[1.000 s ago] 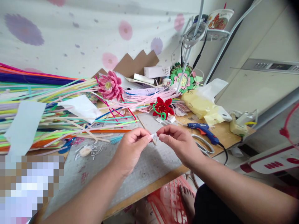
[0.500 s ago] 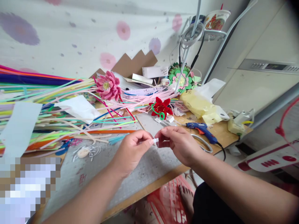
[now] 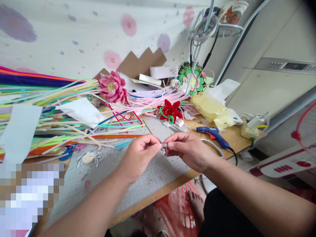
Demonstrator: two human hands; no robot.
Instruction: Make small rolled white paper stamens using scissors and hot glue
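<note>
Over the grey cutting mat [image 3: 118,194], my left hand [image 3: 139,156] pinches a small white strip [image 3: 164,145] between thumb and forefinger. The thumb and forefinger of my right hand [image 3: 189,149] close on the strip's other end. A thin pale strand curls just below it; the strip is too small to tell its exact kind. On the mat to the left lies a white disc [image 3: 87,158] with thin white strands. Beyond my hands sits a red flower [image 3: 170,111] with a curled green stem.
Colourful fuzzy stems [image 3: 74,90] pile up at the left and back, around a pink flower [image 3: 113,87]. To the right are a blue glue gun [image 3: 214,135] with its cord, a yellow bag [image 3: 209,107] and a power strip [image 3: 249,128]. The table's wooden front edge [image 3: 145,203] faces me.
My right hand has come slightly left, and its thumb and forefinger have closed on the strip's free end. The pale strand now curls below the strip.
</note>
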